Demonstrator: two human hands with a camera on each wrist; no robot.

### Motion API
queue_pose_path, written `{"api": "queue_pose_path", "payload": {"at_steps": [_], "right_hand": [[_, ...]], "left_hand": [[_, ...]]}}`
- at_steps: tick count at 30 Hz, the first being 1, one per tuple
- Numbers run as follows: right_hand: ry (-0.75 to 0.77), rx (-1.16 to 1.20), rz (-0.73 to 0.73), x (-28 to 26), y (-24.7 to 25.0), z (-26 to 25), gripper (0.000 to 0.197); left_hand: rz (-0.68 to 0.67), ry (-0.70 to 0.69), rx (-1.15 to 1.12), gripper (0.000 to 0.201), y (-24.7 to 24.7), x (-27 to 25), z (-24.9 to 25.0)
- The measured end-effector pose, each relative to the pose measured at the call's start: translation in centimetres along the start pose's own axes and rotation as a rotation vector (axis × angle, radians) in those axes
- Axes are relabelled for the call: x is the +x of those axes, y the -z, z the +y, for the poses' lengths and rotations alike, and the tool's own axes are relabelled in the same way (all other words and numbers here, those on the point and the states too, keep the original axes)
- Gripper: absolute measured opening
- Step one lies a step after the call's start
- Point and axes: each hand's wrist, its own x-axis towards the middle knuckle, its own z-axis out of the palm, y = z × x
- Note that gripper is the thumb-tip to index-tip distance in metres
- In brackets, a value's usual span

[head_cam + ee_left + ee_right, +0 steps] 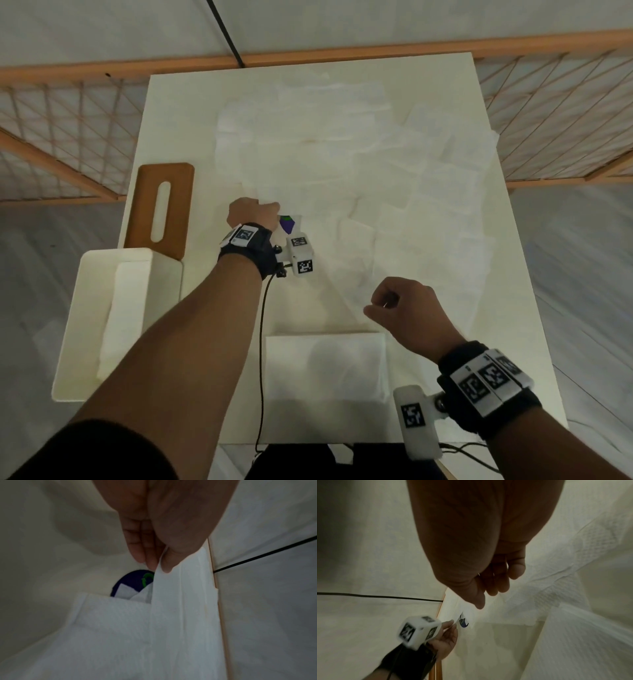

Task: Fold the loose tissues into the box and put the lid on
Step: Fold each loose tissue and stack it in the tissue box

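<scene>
Several loose white tissues lie spread over the white table. My left hand pinches the far corner of one tissue between thumb and fingers, lifting it off a blue and green sticker. My right hand is curled at the same tissue's near right edge, thumb against the fingers as in a pinch. The white box stands at the left table edge with tissues inside. Its brown slotted lid lies just behind it.
A folded tissue lies at the near table edge between my arms. A black cable hangs from my left wrist across the table. A wooden rail with mesh runs behind and beside the table.
</scene>
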Motion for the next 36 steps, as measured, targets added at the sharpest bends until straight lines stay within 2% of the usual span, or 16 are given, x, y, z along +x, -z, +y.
{"api": "queue_pose_path", "payload": {"at_steps": [2,6,9,11,13,15,17,19,21,23,25,27,29,31,34,36], "right_hand": [[-0.002,0.01,0.01,0.2,0.2,-0.1,0.014],[0.001,0.027,-0.003,0.4,0.2,-0.7,0.014],[-0.055,0.139,-0.034,0.5,-0.3,-1.0,0.019],[-0.15,0.377,-0.086,0.5,-0.8,-1.5,0.03],[-0.262,0.713,-0.179,0.3,-1.6,-2.3,0.04],[-0.304,1.026,-0.316,-0.1,-2.3,-3.4,0.057],[-0.288,1.254,-0.42,-0.4,-2.7,-4.6,0.068],[-0.235,1.309,-0.403,-0.6,-2.5,-5.9,0.058],[-0.126,1.203,-0.33,-0.8,-1.9,-6.9,0.044],[-0.053,1.095,-0.289,-0.9,-1.0,-7.4,0.044],[0.007,0.992,-0.275,-1.5,0.1,-7.8,0.042],[0.033,0.881,-0.255,-2.1,0.9,-8.2,0.036],[0.053,0.802,-0.258,-2.6,1.4,-8.4,0.033],[0.071,0.78,-0.294,-3.3,1.9,-8.4,0.033],[0.074,0.78,-0.346,-4.1,2.2,-7.9,0.036],[0.075,0.765,-0.297,-4.3,2.2,-7.4,0.031]], "left_hand": [[-0.01,0.062,-0.301,0.023,0.2,-1.5,-1.1],[-0.067,0.112,-0.65,0.007,1.7,-6.4,-2.4],[-0.175,0.141,-0.894,0.013,3.9,-9.9,-3.0],[-0.283,0.145,-1.061,0.023,5.5,-12.2,-3.6],[-0.478,0.121,-1.185,0.023,7.3,-14.9,-4.1],[-0.609,0.07,-1.246,0.039,8.9,-17.1,-4.8],[-0.667,0.044,-1.265,0.051,10.4,-18.8,-5.7],[-0.679,0.011,-1.257,0.049,11.4,-19.9,-7.1],[-0.664,-0.034,-1.236,0.048,12.4,-20.4,-9.1],[-0.654,-0.031,-1.185,0.064,13.6,-20.0,-11.0],[-0.603,0.103,-1.175,0.081,14.8,-19.6,-11.7],[-0.577,0.004,-0.962,0.072,14.7,-19.8,-11.8],[-0.637,-0.017,-0.873,0.05,14.3,-19.7,-11.2],[-0.574,-0.167,-0.689,0.028,13.6,-19.8,-10.5],[-0.5,-0.323,-0.524,0.024,13.4,-19.7,-10.4],[-0.459,-0.369,-0.464,0.025,13.4,-19.3,-10.7]]}}
